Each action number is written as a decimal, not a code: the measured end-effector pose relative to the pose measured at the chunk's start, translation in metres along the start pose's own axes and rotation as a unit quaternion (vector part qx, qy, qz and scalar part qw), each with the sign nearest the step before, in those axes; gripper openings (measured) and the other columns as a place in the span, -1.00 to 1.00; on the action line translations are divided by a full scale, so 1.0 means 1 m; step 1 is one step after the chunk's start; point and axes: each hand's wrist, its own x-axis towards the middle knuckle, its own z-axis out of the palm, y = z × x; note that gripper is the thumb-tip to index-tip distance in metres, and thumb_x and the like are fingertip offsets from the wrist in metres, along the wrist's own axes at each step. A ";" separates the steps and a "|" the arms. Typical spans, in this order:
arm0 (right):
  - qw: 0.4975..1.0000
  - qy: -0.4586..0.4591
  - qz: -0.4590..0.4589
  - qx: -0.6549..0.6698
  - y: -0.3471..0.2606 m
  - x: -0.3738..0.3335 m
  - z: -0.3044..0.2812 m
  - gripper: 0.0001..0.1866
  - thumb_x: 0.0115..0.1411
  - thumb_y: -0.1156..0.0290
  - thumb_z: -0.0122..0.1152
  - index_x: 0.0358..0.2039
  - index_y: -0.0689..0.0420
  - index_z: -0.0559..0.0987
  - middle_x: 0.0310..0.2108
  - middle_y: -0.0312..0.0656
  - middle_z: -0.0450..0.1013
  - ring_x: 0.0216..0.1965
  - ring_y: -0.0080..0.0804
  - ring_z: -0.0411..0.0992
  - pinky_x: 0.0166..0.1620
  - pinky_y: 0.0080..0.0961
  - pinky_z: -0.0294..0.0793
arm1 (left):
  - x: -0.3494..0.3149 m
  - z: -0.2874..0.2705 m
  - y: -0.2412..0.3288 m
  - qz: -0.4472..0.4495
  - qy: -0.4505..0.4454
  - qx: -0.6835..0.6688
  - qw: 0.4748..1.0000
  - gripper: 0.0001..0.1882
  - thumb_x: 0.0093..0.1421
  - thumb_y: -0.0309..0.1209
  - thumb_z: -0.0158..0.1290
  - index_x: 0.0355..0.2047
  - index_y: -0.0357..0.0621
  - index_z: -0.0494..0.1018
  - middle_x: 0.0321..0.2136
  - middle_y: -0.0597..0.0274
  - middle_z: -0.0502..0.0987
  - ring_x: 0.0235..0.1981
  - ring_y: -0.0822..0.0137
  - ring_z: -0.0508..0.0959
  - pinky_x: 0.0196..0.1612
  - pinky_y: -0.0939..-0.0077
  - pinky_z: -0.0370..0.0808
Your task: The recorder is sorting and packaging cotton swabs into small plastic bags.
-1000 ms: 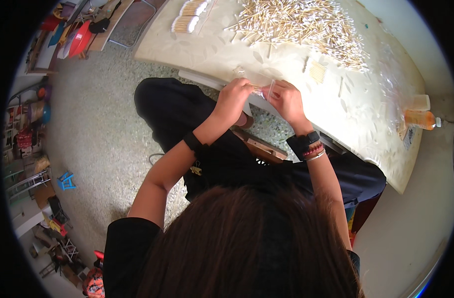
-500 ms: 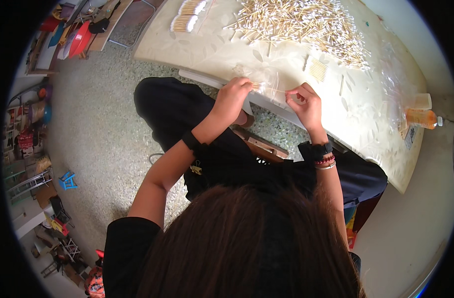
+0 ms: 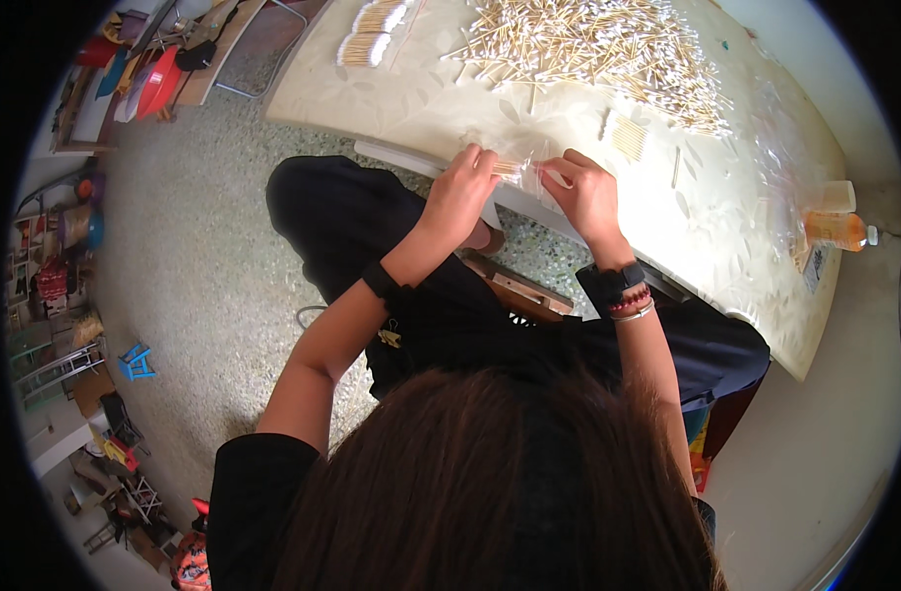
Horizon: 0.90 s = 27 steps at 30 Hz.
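A small bundle of cotton swabs [image 3: 508, 168] is gripped in my left hand [image 3: 458, 197], with the white tips pointing right, over the table's front edge. Just beyond those tips, my right hand [image 3: 585, 197] pinches at thin clear plastic [image 3: 532, 179]. The plastic is see-through, so I cannot tell exactly how it lies around the swabs. A flat little row of swabs [image 3: 628, 136] rests on the table behind my right hand, and a single swab [image 3: 677, 167] lies to its right.
A large heap of loose cotton swabs [image 3: 598, 59] covers the table's far side. Packed swab bundles [image 3: 364, 49] lie at the far left. Crumpled clear plastic [image 3: 773, 197], a cup [image 3: 833, 197] and an orange drink bottle [image 3: 836, 232] are at the right edge.
My right hand has moved left, closer to the bundle. A thin strand that stretched between the hands no longer shows. My left hand has stayed nearly in place around the swabs.
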 end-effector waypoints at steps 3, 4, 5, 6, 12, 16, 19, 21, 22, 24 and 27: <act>1.000 -0.014 -0.014 -0.020 0.001 0.003 0.006 -0.89 0.02 0.35 0.21 -0.43 0.06 0.59 -0.52 -0.19 0.43 -0.49 -0.17 0.44 -0.42 -0.34 0.42 | -0.001 0.003 -0.002 0.044 0.030 0.014 0.998 -0.63 0.12 -0.42 0.06 -0.06 -0.24 0.35 -0.09 0.00 0.37 -0.14 0.01 0.46 -0.18 0.26 0.45; 0.999 -0.018 -0.022 -0.025 0.001 0.004 0.010 -0.88 0.04 0.33 0.19 -0.43 0.07 0.58 -0.51 -0.17 0.45 -0.48 -0.14 0.45 -0.42 -0.32 0.42 | -0.002 0.005 -0.002 0.043 0.030 0.013 0.999 -0.63 0.12 -0.42 0.06 -0.06 -0.24 0.35 -0.09 0.00 0.37 -0.14 0.01 0.46 -0.18 0.26 0.45; 0.999 -0.018 -0.021 -0.026 0.002 0.005 0.013 -0.88 0.04 0.33 0.19 -0.43 0.07 0.58 -0.51 -0.17 0.45 -0.48 -0.14 0.45 -0.42 -0.32 0.42 | -0.003 0.008 -0.003 0.057 0.027 0.025 0.998 -0.60 0.13 -0.41 0.06 -0.02 -0.26 0.33 -0.03 -0.02 0.34 -0.07 0.00 0.42 -0.11 0.26 0.43; 0.999 -0.025 -0.003 -0.031 0.002 0.006 0.017 -0.87 0.05 0.32 0.17 -0.43 0.07 0.57 -0.50 -0.15 0.47 -0.48 -0.12 0.45 -0.43 -0.30 0.43 | -0.004 0.012 -0.004 0.072 0.024 0.036 0.996 -0.56 0.13 -0.39 0.05 0.01 -0.29 0.30 0.02 -0.05 0.32 0.00 -0.01 0.39 -0.04 0.26 0.41; 0.998 -0.032 0.032 -0.036 0.000 0.009 0.027 -0.86 0.09 0.30 0.12 -0.40 0.05 0.56 -0.51 -0.09 0.49 -0.47 -0.07 0.46 -0.43 -0.25 0.43 | -0.013 0.025 -0.003 0.075 -0.024 0.110 0.991 -0.36 0.14 -0.35 0.04 0.13 -0.49 0.10 0.17 -0.26 0.11 0.19 -0.14 0.17 0.22 0.08 0.12; 0.998 0.009 0.050 -0.046 0.003 0.011 0.037 -0.86 0.09 0.26 0.18 -0.41 0.01 0.60 -0.66 -0.14 0.42 -0.58 -0.09 0.41 -0.50 -0.30 0.38 | -0.017 0.027 0.003 0.068 -0.027 0.106 0.992 -0.24 0.12 -0.32 0.06 0.18 -0.53 -0.02 0.21 -0.28 0.04 0.24 -0.15 0.07 0.26 0.05 0.03; 0.996 0.013 0.089 -0.010 -0.006 0.014 0.035 -0.85 0.09 0.24 0.19 -0.42 0.01 0.60 -0.65 -0.15 0.44 -0.58 -0.11 0.41 -0.49 -0.31 0.39 | -0.018 0.028 0.004 0.041 -0.040 0.144 0.988 -0.16 0.08 -0.25 0.12 0.21 -0.49 -0.04 0.25 -0.23 -0.02 0.29 -0.05 0.02 0.30 0.14 -0.01; 0.997 0.013 0.079 -0.022 0.001 0.012 0.037 -0.86 0.08 0.25 0.20 -0.41 0.00 0.60 -0.65 -0.16 0.43 -0.59 -0.13 0.41 -0.49 -0.33 0.39 | -0.017 0.030 0.005 0.043 -0.032 0.115 0.992 -0.18 0.12 -0.28 0.07 0.21 -0.50 -0.09 0.23 -0.26 -0.01 0.27 -0.11 0.02 0.28 0.09 0.00; 0.997 0.013 0.070 -0.033 0.004 0.011 0.037 -0.87 0.08 0.25 0.21 -0.40 -0.02 0.61 -0.65 -0.17 0.43 -0.60 -0.15 0.40 -0.49 -0.34 0.39 | -0.017 0.030 0.006 0.043 -0.031 0.115 0.992 -0.18 0.12 -0.28 0.07 0.21 -0.50 -0.09 0.23 -0.26 -0.01 0.27 -0.11 0.02 0.28 0.09 0.00; 0.999 0.007 0.032 -0.017 0.009 0.010 0.034 -0.88 0.07 0.27 0.21 -0.39 -0.03 0.61 -0.66 -0.18 0.42 -0.60 -0.16 0.40 -0.49 -0.36 0.39 | -0.016 0.031 0.006 0.039 -0.028 0.116 0.992 -0.17 0.13 -0.28 0.07 0.22 -0.50 -0.10 0.24 -0.26 -0.02 0.28 -0.10 0.02 0.28 0.09 -0.01; 1.000 -0.020 -0.004 0.008 0.016 0.010 0.030 -0.88 0.06 0.29 0.21 -0.37 -0.06 0.63 -0.66 -0.18 0.40 -0.61 -0.20 0.40 -0.49 -0.39 0.39 | -0.017 0.031 0.006 0.034 -0.025 0.125 0.991 -0.17 0.14 -0.27 0.06 0.22 -0.49 -0.12 0.24 -0.25 -0.01 0.28 -0.10 0.02 0.28 0.09 -0.01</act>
